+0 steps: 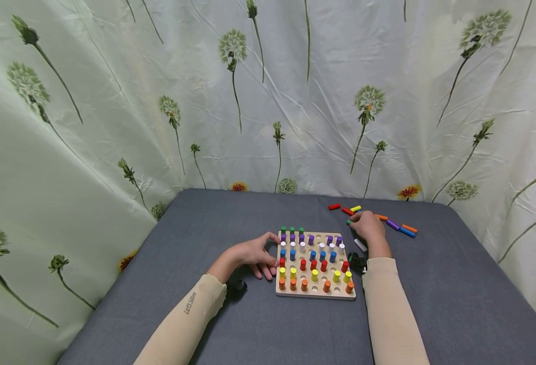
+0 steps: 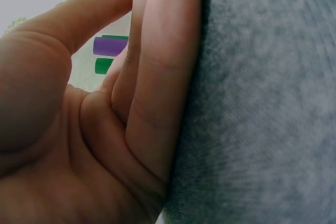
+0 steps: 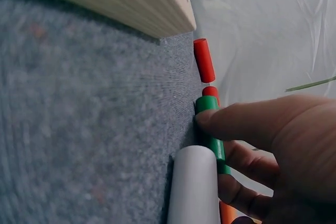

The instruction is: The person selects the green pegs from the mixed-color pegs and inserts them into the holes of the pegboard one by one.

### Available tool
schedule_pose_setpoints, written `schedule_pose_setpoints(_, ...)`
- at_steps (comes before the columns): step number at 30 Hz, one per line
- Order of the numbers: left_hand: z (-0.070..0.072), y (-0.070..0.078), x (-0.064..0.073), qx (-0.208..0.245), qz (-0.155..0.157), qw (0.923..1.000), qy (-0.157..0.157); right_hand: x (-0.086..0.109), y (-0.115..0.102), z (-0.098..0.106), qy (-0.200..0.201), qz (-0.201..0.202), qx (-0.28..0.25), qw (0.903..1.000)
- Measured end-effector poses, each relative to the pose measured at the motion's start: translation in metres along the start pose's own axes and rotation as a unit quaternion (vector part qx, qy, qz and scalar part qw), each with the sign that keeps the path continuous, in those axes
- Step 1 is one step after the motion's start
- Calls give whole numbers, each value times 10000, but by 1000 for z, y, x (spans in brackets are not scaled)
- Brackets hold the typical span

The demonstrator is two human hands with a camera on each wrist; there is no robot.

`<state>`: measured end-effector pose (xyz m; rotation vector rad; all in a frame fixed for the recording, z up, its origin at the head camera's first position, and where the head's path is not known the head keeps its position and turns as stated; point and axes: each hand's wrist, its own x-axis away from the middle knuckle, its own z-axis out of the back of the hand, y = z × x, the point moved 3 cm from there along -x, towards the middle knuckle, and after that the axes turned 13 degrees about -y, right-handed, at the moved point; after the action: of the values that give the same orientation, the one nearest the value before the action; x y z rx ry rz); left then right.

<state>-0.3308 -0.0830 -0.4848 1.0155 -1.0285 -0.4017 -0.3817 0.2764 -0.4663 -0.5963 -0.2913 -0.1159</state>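
Note:
A wooden pegboard [image 1: 315,292] stands on the grey table, with rows of green, purple, white, blue, red, yellow and orange pegs upright in it and some bare holes. My left hand [image 1: 252,253] rests at the board's left edge, fingertips right against the side; its fingers [image 2: 163,66] look fairly straight in the left wrist view. Right of the board's far corner, my right hand [image 1: 367,226] pinches a green peg [image 3: 214,144] between thumb and fingers, low over the cloth. A white peg [image 3: 193,187] lies close beside it.
Loose pegs lie beyond and right of my right hand: a red peg [image 1: 334,207], a yellow peg [image 1: 355,208], a purple peg [image 1: 393,225], a blue peg [image 1: 407,232] and several others. A flower-print curtain [image 1: 268,101] hangs behind the table [image 1: 231,218].

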Motion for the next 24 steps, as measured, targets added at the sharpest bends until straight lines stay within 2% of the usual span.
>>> schedule_pose_setpoints(10,-2,1,2,8,-98,10000,-17,0,-7,-2,-285,432,-638,9966)
schedule_pose_setpoints(15,-3,2,2,-3,-96,9999,27,0,-10,-1,-416,609,-710,9947)
schedule_pose_setpoints(24,-3,2,2,-6,-64,10000,6,6,-16,-2,-428,961,-1337,9854)
